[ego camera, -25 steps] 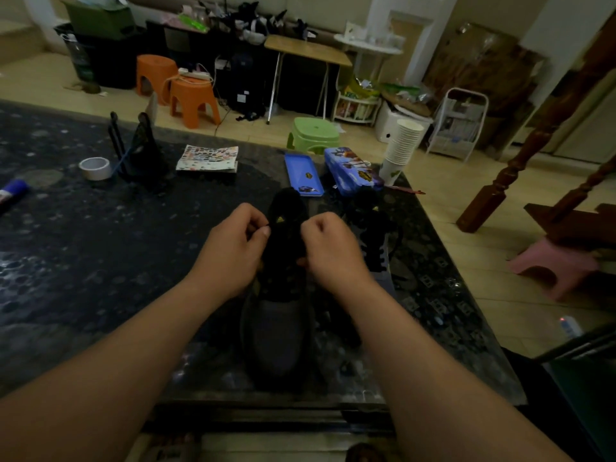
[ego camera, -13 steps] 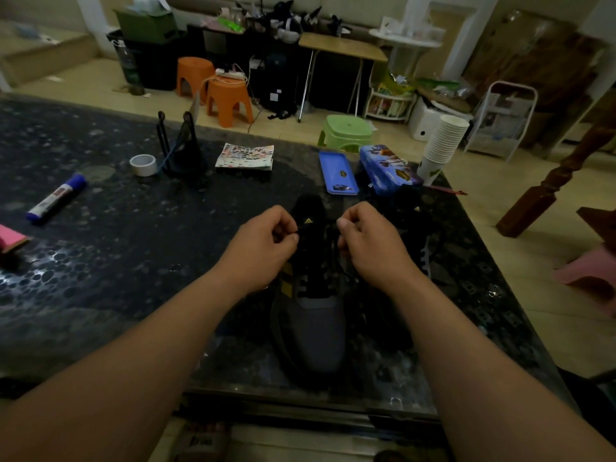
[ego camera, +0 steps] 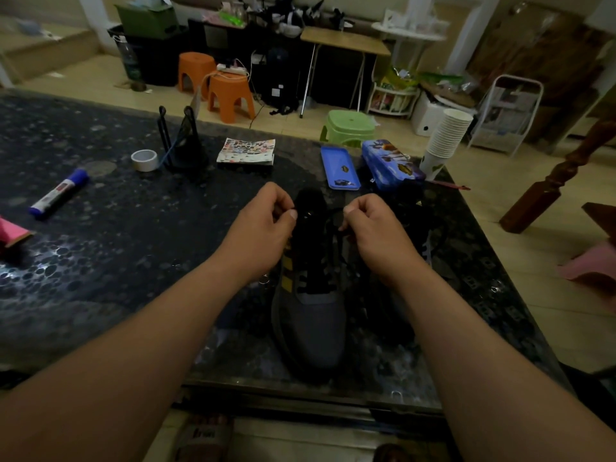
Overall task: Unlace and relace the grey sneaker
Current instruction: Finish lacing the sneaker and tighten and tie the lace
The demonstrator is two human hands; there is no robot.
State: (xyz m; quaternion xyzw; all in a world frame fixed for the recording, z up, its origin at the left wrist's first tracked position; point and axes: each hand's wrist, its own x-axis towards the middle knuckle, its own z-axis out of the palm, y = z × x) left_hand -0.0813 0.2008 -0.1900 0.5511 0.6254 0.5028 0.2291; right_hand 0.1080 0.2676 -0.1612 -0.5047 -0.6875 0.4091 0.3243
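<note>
The grey sneaker [ego camera: 315, 315] stands on the dark speckled table [ego camera: 110, 248] with its toe toward me, yellow stripes on its left side and black laces [ego camera: 316, 281] across the tongue. My left hand [ego camera: 263, 228] is curled at the upper left of the tongue, thumb and fingers pinching a lace end. My right hand [ego camera: 373, 228] is curled at the upper right, pinching the other black lace strand. Both hands hide the top eyelets. A second dark shoe [ego camera: 413, 221] lies just right of my right hand.
Behind the sneaker lie a blue tray [ego camera: 340, 168], a blue printed tin [ego camera: 391, 165], a stack of paper cups [ego camera: 445, 138] and a sticker sheet [ego camera: 246, 151]. Tape roll [ego camera: 144, 159], black wire stand [ego camera: 181, 141] and blue marker [ego camera: 60, 193] sit to the left. The table edge is near me.
Both hands have drawn slightly apart at the top of the tongue, pulling the lace ends outward. The view has shifted right, showing more of the table's left side.
</note>
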